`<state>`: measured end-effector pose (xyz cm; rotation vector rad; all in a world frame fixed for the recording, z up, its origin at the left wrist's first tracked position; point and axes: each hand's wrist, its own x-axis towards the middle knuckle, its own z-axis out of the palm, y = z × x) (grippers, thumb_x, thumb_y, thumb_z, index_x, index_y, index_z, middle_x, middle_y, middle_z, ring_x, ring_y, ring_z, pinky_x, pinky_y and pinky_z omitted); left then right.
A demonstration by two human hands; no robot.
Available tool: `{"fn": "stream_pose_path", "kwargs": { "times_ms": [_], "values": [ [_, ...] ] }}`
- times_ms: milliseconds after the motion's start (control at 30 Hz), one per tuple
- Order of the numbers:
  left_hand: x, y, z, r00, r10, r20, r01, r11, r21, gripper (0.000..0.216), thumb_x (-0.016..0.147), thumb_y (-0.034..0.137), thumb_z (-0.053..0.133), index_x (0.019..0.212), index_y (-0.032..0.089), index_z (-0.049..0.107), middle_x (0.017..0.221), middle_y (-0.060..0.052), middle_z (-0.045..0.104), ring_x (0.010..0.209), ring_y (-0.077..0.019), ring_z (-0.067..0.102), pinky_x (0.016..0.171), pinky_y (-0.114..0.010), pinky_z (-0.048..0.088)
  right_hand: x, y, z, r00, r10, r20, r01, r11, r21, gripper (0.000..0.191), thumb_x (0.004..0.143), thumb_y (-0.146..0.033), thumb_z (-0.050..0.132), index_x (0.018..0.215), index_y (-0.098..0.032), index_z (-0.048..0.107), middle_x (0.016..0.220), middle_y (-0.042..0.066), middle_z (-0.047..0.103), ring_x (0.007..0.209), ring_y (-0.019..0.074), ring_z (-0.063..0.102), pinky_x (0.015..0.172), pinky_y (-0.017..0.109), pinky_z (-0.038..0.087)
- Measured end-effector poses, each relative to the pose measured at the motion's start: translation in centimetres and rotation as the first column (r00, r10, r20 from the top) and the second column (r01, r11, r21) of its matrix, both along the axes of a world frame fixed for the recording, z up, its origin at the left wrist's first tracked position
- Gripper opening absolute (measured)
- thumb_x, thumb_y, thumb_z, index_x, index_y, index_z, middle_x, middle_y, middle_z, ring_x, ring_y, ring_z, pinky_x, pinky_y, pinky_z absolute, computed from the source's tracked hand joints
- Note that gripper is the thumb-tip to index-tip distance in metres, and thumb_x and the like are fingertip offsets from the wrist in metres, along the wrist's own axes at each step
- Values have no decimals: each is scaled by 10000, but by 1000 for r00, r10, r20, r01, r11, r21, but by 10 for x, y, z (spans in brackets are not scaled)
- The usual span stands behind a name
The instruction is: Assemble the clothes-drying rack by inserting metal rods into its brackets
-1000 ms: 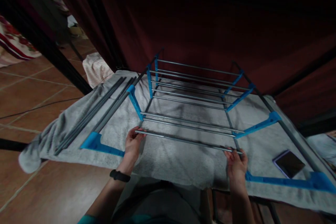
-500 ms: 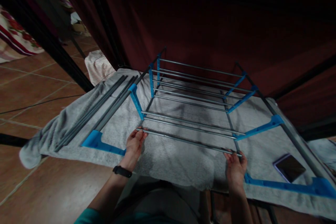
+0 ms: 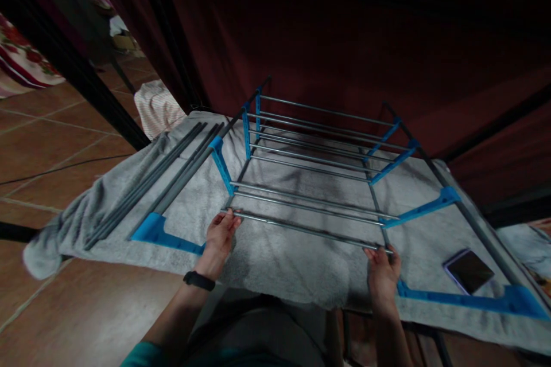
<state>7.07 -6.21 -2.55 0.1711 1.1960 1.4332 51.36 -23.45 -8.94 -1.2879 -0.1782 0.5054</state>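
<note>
A thin grey metal rod runs crosswise between my hands. My left hand pinches it near its left end, and my right hand grips it close to the right end. Beyond it lies a partly assembled rack with several cross rods joined to blue plastic brackets. The front left bracket passes under or behind my left wrist. Beside my right hand, the front right bracket reaches out to a long side tube.
Several loose grey tubes lie to the left on the grey blanket. A phone rests at the right. Dark red curtains hang behind, with black frame poles at the sides. Tiled floor shows at left.
The view has shifted slightly. Both hands keep their hold on the rod, which stays in nearly the same place before the rack.
</note>
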Motion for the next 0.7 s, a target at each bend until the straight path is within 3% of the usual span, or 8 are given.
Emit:
{"fn": "stream_pose_path", "kwargs": {
  "times_ms": [133, 367, 700],
  "values": [
    [4, -2, 2, 999, -34, 19, 34, 999, -1, 221, 909, 5, 816, 789, 171, 735, 885, -61, 821, 793, -140, 793, 751, -215, 661, 1, 1, -3, 1000, -13, 3, 13, 1000, -1, 618, 733, -380, 948, 1235, -314, 594, 905, -85, 737, 707, 136, 772, 686, 237, 677],
    [4, -2, -3, 998, -52, 36, 52, 999, -15, 207, 849, -7, 841, 916, 178, 778, 937, -76, 836, 864, -177, 820, 791, -246, 680, 5, 0, -6, 1000, -1, 1, 1, 1000, 28, 694, 645, -403, 972, 1220, -323, 590, 917, -111, 709, 727, 125, 752, 724, 258, 693],
    [9, -5, 3, 997, -63, 46, 63, 998, 11, 195, 877, -25, 806, 900, 165, 768, 968, -88, 828, 880, -184, 828, 824, -278, 695, 0, 2, 3, 998, -57, -16, 58, 997, 55, 627, 665, -343, 953, 1193, -316, 616, 915, -81, 737, 815, 139, 738, 770, 256, 694]
  ]
}}
